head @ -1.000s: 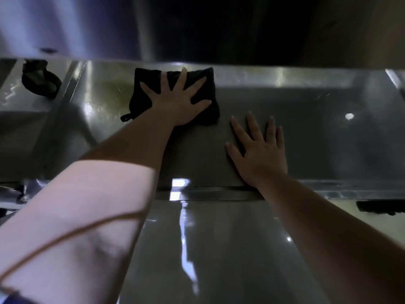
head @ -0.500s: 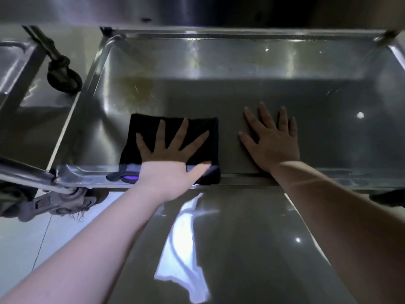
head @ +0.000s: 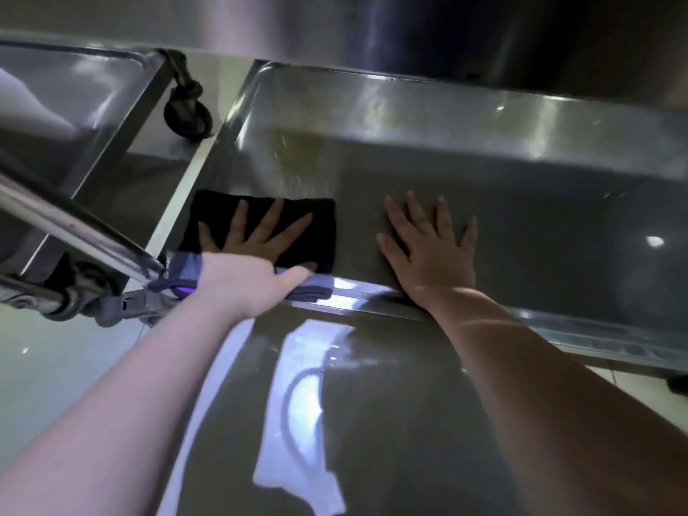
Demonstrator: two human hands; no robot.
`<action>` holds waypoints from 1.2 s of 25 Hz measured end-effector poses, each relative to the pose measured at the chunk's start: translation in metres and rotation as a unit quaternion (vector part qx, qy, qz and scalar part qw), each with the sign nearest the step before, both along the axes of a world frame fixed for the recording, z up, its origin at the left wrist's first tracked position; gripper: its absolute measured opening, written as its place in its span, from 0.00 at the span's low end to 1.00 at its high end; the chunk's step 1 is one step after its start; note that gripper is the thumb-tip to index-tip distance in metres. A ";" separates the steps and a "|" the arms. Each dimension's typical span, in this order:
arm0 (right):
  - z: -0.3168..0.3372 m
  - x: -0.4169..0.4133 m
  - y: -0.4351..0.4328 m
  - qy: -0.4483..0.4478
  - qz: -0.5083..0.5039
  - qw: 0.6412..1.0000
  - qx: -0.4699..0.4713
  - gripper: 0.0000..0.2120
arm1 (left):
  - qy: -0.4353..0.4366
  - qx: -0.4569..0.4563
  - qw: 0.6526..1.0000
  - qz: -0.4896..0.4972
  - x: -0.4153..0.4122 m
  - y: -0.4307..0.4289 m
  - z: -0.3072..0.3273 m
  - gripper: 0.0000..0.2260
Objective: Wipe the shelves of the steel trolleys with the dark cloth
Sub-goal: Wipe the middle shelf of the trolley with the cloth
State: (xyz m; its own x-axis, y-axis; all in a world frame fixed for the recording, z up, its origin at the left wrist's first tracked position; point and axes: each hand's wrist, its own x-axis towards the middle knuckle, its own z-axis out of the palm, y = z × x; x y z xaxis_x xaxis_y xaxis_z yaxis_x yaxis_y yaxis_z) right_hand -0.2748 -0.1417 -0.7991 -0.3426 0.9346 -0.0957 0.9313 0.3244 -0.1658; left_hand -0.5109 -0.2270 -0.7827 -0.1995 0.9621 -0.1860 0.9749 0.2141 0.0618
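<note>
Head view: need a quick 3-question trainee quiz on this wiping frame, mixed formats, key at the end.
1. True or false: the right hand lies flat on the bare shelf, apart from the dark cloth.
2. Where on the shelf is the cloth? A) near left corner B) far right corner C) middle of the far wall
3. Fill in: the left hand presses the cloth with its fingers ____.
Key: 1 true; 2 A; 3 spread.
</note>
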 end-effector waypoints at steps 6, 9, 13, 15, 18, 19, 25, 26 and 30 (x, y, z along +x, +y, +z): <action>-0.008 0.000 -0.003 -0.059 0.028 0.997 0.028 0.30 | -0.009 -0.007 0.999 -0.035 -0.016 0.008 -0.006 0.29; -0.006 0.000 -0.003 -0.065 0.029 0.997 0.027 0.30 | 0.006 0.017 0.998 -0.059 -0.020 0.036 -0.009 0.30; -0.003 -0.001 -0.004 -0.067 0.031 0.997 0.023 0.30 | 0.029 0.033 0.997 -0.067 -0.015 0.099 -0.013 0.30; -0.002 -0.002 -0.004 -0.064 0.036 0.997 0.025 0.31 | 0.027 0.041 0.997 -0.062 -0.014 0.129 -0.013 0.30; -0.002 -0.002 -0.005 -0.058 0.036 0.997 0.020 0.31 | 0.017 0.022 0.998 -0.062 -0.017 0.168 -0.015 0.30; -0.002 -0.003 -0.005 -0.054 0.037 0.998 0.019 0.31 | 0.017 0.010 0.998 -0.057 -0.019 0.178 -0.013 0.30; -0.004 0.001 0.000 -0.035 0.038 0.999 0.012 0.32 | 0.015 0.004 0.998 -0.060 -0.011 0.156 -0.007 0.29; -0.005 0.002 0.000 -0.035 0.038 0.999 0.013 0.32 | 0.013 0.013 0.998 -0.066 -0.010 0.138 -0.008 0.30; -0.006 0.001 0.000 -0.028 0.037 0.999 0.018 0.32 | 0.014 -0.010 0.995 -0.101 -0.016 0.047 -0.005 0.31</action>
State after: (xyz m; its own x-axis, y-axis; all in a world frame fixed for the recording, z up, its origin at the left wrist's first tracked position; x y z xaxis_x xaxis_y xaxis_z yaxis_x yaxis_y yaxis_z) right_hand -0.2742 -0.1414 -0.8055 -0.4062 0.9100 -0.0829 0.9119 0.3978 -0.1011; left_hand -0.5271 -0.1798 -0.7876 -0.0082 0.9794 -0.2019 0.9994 0.0151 0.0324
